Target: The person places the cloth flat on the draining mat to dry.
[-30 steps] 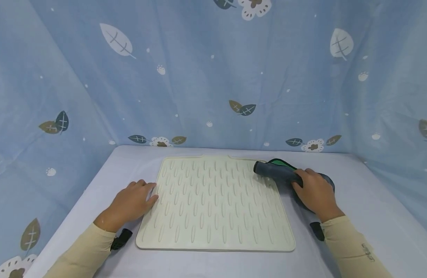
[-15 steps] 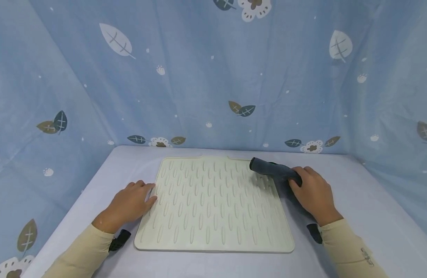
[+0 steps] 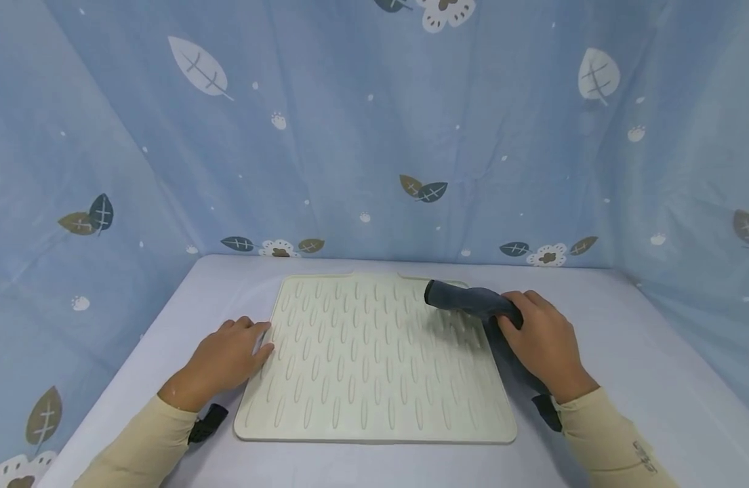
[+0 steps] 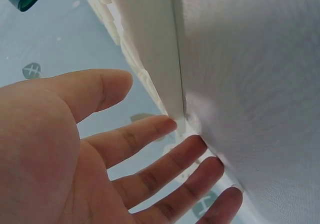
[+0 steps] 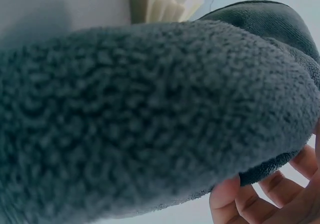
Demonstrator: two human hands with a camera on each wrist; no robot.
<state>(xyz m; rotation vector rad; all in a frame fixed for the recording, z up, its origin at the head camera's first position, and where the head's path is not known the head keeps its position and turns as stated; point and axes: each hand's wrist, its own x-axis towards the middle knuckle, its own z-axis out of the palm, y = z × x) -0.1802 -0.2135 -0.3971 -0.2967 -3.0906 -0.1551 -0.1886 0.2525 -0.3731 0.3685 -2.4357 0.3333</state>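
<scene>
A cream drying mat [image 3: 356, 366] with rows of raised oval ridges lies flat on the white-covered table. My left hand [image 3: 228, 359] is at its left edge, and in the left wrist view the fingers [image 4: 150, 176] are extended, tips right at the mat's side. A dark grey-blue fuzzy cloth [image 3: 462, 298] with a black bound edge is folded over in my right hand [image 3: 543, 349], pinched between thumb and fingers. It overhangs the mat's upper right corner and casts a shadow there; its rest hangs below my hand. Close up, the cloth fills most of the right wrist view, hiding part of the grip.
White cloth [image 3: 374, 468] covers the table. Behind and at both sides hangs a blue curtain [image 3: 350, 156] printed with leaves, flowers and paws. Black wrist straps [image 3: 208, 423] sit below both beige sleeves.
My right hand has moved slightly left with the cloth, carrying its folded end farther over the mat. The green underside seen earlier is now hidden in the head view. My left hand stays put.
</scene>
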